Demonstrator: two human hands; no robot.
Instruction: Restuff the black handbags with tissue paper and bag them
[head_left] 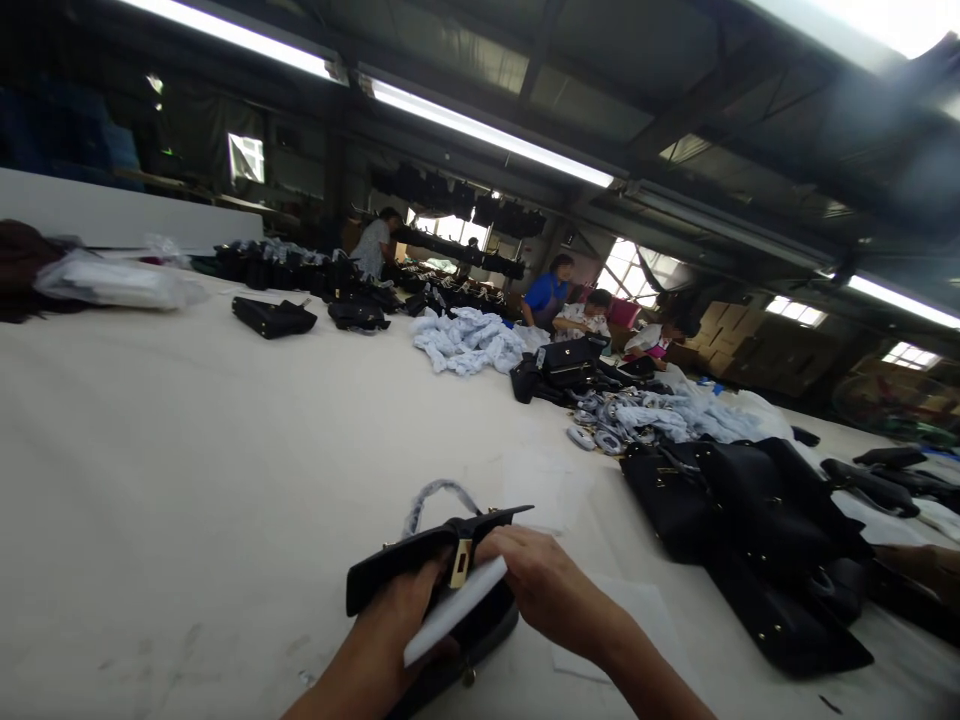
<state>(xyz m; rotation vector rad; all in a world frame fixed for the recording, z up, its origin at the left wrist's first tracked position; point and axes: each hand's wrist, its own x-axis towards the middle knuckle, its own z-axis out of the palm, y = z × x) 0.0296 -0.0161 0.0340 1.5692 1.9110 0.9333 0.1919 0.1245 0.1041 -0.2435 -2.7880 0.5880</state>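
Observation:
A black handbag (487, 630) with a gold clasp plate (461, 563) lies in front of me, its flap raised. Its handle (442, 488) is wrapped in clear film and stands up behind. My left hand (409, 610) is at the bag's mouth under the flap, gripping the bag; its fingertips are hidden inside. With curled fingers, my right hand (529, 570) holds the upper end of a folded white sheet (454, 615). That sheet slants across the bag's opening, and its lower end is near my left wrist.
Black bag pieces (757, 510) pile up at right. Behind them lie film-wrapped handles (607, 425) and pale blue wrapping (469, 340). Thin white sheets (630, 625) lie beside the bag. Finished-looking black bags (274, 316) stand farther back. Several people work at the far side.

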